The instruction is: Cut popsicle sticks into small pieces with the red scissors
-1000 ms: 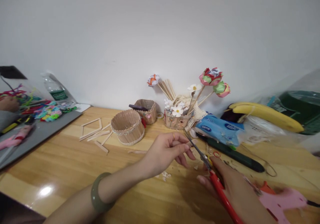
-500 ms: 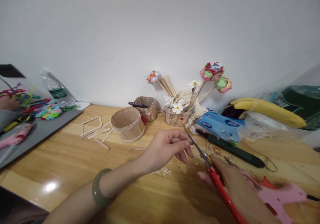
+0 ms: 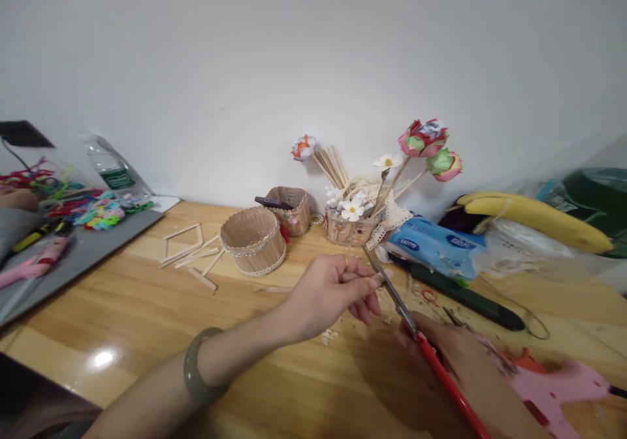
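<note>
My left hand (image 3: 329, 293) has its grip pinched on a thin wooden piece (image 3: 377, 278), above the middle of the tabletop (image 3: 147, 321). My right hand (image 3: 458, 354) has its grip wrapped round the red-handled scissors (image 3: 409, 318), blades right at the piece's end; I can't tell whether they touch it. Toward the back edge I see the round basket (image 3: 252, 246), with loose sticks (image 3: 196, 253) on its left. A pink glue gun (image 3: 558, 387) lies beside my right hand, nearer the front right corner.
</note>
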`<state>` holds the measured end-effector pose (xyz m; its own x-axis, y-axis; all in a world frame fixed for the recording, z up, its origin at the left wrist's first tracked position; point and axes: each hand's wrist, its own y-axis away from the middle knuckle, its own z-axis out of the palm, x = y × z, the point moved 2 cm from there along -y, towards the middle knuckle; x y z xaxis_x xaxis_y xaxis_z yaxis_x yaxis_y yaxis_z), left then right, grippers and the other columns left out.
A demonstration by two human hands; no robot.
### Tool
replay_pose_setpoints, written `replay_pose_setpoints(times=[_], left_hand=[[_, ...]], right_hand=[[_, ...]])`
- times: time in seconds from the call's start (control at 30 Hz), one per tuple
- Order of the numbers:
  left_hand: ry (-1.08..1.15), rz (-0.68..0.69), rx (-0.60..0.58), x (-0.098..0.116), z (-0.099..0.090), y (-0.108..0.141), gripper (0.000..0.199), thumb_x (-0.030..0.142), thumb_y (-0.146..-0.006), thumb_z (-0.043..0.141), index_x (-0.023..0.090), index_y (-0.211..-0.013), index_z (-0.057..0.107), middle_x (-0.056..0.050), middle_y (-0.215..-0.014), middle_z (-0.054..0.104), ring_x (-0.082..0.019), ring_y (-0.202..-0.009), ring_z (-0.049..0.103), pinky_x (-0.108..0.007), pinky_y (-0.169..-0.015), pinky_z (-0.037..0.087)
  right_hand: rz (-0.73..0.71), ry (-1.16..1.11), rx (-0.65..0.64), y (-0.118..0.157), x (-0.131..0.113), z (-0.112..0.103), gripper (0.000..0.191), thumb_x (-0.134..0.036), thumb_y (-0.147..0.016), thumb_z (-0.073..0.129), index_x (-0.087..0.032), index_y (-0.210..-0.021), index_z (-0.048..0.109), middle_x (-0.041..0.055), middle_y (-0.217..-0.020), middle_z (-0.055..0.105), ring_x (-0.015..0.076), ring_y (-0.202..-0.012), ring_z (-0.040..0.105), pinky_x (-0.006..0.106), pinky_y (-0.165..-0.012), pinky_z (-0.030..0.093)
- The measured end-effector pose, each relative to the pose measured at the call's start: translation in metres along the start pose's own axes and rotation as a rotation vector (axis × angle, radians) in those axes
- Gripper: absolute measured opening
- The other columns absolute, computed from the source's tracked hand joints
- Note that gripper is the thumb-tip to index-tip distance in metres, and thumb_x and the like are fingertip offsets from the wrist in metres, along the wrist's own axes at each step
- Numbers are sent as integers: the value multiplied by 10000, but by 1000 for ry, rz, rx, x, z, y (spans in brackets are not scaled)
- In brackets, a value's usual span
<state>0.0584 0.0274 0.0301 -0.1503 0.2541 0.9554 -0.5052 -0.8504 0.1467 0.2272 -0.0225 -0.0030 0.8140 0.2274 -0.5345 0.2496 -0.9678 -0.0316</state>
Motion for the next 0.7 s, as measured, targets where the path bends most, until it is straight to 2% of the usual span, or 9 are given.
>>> replay_pose_setpoints(times=[0.3,0.5,0.7], left_hand=[[-35,2,19,1,1,0,297,368,-669,675,113,-658,524,-6,-556,595,-76,-439,540,-206,-483,442],[-10,-16,21,3,0,0,319,386,-646,690,114,-677,526,-4,-531,592,-85,-428,542,-209,-468,443],[-56,-36,0,8,0,3,256,326,-659,668,106,-638,537,2,-493,572,-74,-390,521,-188,-426,426]], right_hand=[[58,-10,-16,-1,0,1,480,-580,-842,352,-199,-581,481,12,-513,551,166,-487,472,274,-473,311],[137,-2,-2,-3,-8,-2,513,-666,-771,359,-213,-533,387,7,-482,508,167,-476,455,272,-472,283],[75,-105,-53,-2,-14,-6,358,-515,-759,425,-207,-589,489,20,-538,575,180,-513,512,284,-483,366]])
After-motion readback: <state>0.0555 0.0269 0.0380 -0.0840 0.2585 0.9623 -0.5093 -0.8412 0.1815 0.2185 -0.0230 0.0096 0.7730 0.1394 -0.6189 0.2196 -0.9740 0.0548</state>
